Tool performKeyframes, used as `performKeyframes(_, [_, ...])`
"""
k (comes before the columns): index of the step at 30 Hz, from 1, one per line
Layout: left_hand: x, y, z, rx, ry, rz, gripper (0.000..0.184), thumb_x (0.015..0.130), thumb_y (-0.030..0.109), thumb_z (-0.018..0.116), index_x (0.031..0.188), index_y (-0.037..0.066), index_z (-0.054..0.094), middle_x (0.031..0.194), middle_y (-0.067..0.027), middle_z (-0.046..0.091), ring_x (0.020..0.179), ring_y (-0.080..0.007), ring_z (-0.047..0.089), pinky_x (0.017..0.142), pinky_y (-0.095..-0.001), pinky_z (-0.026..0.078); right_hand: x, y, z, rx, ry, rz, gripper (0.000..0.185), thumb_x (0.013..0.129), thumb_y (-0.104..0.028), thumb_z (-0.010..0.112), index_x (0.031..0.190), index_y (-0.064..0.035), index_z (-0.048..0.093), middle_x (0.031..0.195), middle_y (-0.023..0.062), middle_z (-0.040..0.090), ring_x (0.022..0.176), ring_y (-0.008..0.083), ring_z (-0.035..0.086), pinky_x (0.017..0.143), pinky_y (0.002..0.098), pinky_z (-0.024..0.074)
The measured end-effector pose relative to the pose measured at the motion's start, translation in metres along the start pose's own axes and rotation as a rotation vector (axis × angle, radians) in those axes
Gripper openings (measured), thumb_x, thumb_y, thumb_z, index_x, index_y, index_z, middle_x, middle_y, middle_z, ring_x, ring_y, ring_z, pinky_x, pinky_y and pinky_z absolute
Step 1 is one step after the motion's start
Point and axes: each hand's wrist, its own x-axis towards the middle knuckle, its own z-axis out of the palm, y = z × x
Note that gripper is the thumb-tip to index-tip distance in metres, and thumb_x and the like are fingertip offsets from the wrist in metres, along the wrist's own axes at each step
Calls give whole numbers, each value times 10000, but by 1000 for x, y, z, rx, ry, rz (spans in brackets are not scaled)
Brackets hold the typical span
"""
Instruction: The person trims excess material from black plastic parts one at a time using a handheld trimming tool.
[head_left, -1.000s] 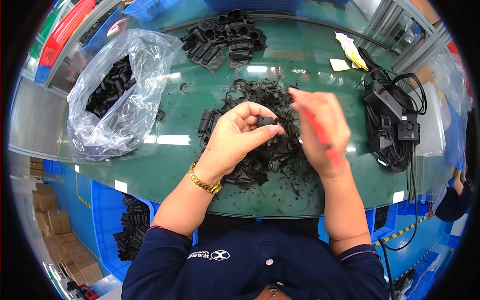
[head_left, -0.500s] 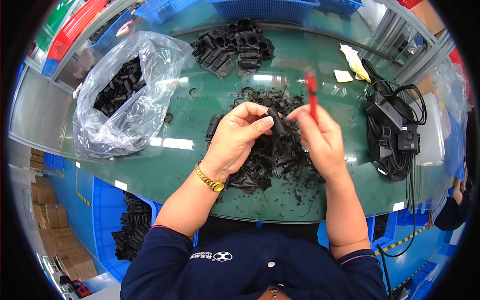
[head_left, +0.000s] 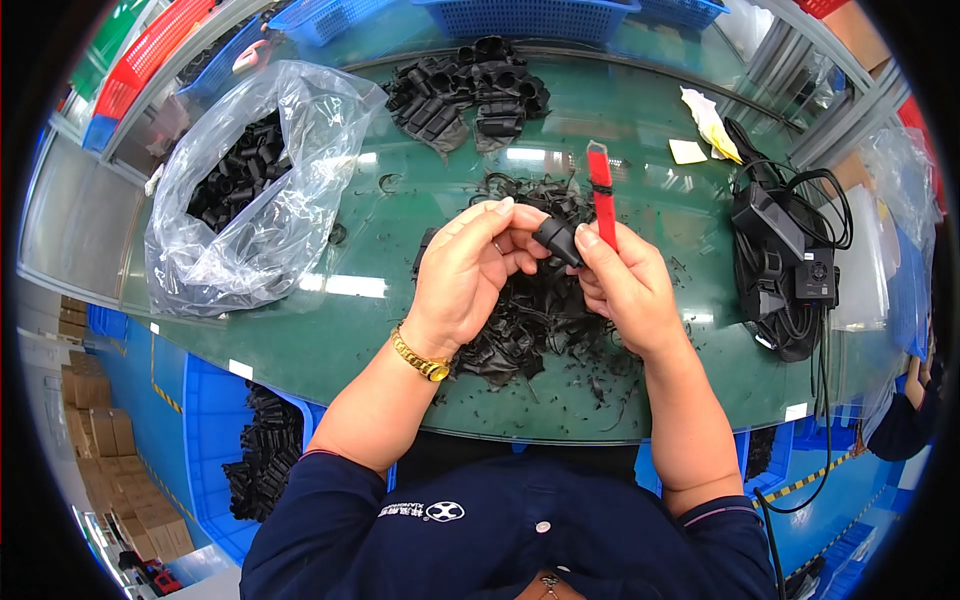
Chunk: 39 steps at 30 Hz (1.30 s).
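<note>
Between my hands is a short black ribbed rubber sleeve (head_left: 560, 242), tilted over the scrap pile. My left hand (head_left: 470, 270), with a gold watch at its wrist, has curled fingers at the sleeve's upper left end. My right hand (head_left: 635, 290) grips a slim red utility knife (head_left: 603, 195) with a black band, its tip pointing up and away from me. The right thumb presses the sleeve's near end. Below lie black rubber trimmings (head_left: 530, 330), some hidden by the hands. Another black piece (head_left: 425, 247) is partly behind my left hand.
A clear plastic bag (head_left: 330, 130) of black parts stands left on the green table (head_left: 400, 400). More black sleeves (head_left: 470, 90) lie at the back. Black cables and a device (head_left: 800, 260) sit right. Blue bins (head_left: 205, 450) stand below the edge; a co-worker's arm (head_left: 915, 385) shows far right.
My right hand has come left and down to the sleeve, its thumb now on it. The sleeve has tilted, and my left thumb has lifted off its front. The knife is no longer blurred.
</note>
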Motion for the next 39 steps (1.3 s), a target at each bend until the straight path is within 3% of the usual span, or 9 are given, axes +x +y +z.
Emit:
performKeyframes(5, [-5,-5,6,164,-51,-17,137,922,140,594,967,13,621,950,-73,635,806,-123,592,718,-264,477,1,-1,2,-45,57,-48,260,979,-266,515,856,-45,575,656,-48,476,526,18,396,463,181,318])
performKeyframes(11, [-1,0,-3,-164,-77,-207,192,962,197,533,920,29,613,886,-83,652,699,-128,562,652,-268,466,3,2,-4,199,9,-124,284,987,-239,499,801,-25,520,592,-43,395,456,25,295,386,190,251])
performKeyframes(15, [-2,0,-1,-168,-47,-246,196,955,205,547,880,36,612,875,-87,652,679,-122,561,640,-265,466,2,-2,-4,128,47,-182,210,981,-185,500,917,9,553,582,-55,371,461,18,282,397,183,242])
performKeyframes(22, [-8,-2,4,96,9,-201,127,906,156,622,929,32,613,844,-51,630,678,-124,598,607,-260,493,-4,0,6,-191,96,-352,85,902,-68,606,948,-17,556,793,-19,546,674,30,483,607,174,393])
performKeyframes(28, [-5,1,-2,-173,-120,-174,107,918,129,597,932,23,597,860,-64,628,731,-142,607,661,-266,509,-3,2,6,26,46,-314,97,954,-62,508,1031,-10,533,711,44,559,456,15,333,407,165,261])
performKeyframes(33, [10,67,-40,-507,108,214,115,922,99,574,979,-1,575,897,-121,637,851,-214,643,788,-331,557,4,0,-2,111,106,-282,107,962,-104,515,1007,-12,543,735,36,551,440,10,306,375,162,242])
performKeyframes(35, [10,100,-64,-507,152,517,257,915,222,604,963,-27,562,984,-152,637,962,-261,628,875,-326,540,3,-2,1,109,142,-277,108,957,-113,528,993,-13,554,723,22,549,441,2,310,373,157,236])
performKeyframes(37, [5,119,-101,-601,166,459,403,875,324,638,1012,-41,535,1033,-174,630,989,-263,617,907,-343,524,3,-3,1,59,179,-243,115,954,-120,537,989,-13,561,699,12,543,443,-2,319,374,157,237])
performKeyframes(39, [-4,109,-92,-446,329,503,295,884,235,654,1020,5,529,1027,-147,626,954,-251,623,882,-340,525,2,-4,1,77,155,-241,119,950,-120,545,988,-9,568,684,2,539,448,5,331,379,165,245])
